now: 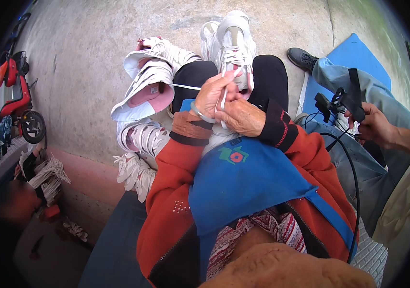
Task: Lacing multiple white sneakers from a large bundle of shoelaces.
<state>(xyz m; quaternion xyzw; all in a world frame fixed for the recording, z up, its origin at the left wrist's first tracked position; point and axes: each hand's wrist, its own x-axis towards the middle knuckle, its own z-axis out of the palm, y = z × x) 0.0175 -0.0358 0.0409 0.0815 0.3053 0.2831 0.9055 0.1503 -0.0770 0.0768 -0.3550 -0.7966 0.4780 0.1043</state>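
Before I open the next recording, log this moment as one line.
left hand: gripping white lace | right hand: closed on white lace | between knees: white shoe | left side: white shoe uppers

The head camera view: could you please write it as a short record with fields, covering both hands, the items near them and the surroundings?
Left hand: closed on a thin white lace
Right hand: closed on the same lace
Beyond the hands: white-and-grey sneaker, toe pointing away from the person
Left of the legs: several white shoe uppers, pink inside
Worn: blue cloth apron over an orange-red jacket
At right: another person's hand at a black device
Far left: red motor scooter
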